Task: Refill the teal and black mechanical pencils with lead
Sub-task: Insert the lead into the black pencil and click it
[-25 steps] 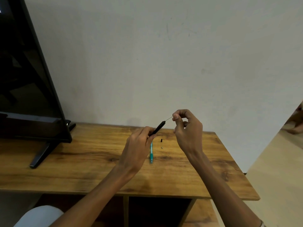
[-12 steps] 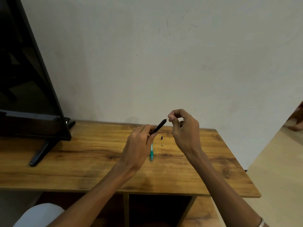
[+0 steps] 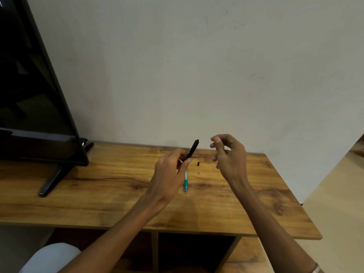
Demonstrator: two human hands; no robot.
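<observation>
Wooden table [image 3: 98, 194] against pale wall [image 3: 197, 66]; black TV [image 3: 29, 95] on a stand at far left. Left hand [image 3: 169, 178] raised over table centre, thumb and fingers pinched on the lower part of the black mechanical pencil [image 3: 194, 148], which tilts up and to the right, open end topmost. Right hand [image 3: 230, 156] just right of it, apart, fingers loosely curled, holding nothing visible. Teal mechanical pencil [image 3: 186, 181] flat on table, partly behind left hand, tip toward near edge. Small black cap [image 3: 198, 163] and a tiny pale piece [image 3: 199, 172] on table between the hands
</observation>
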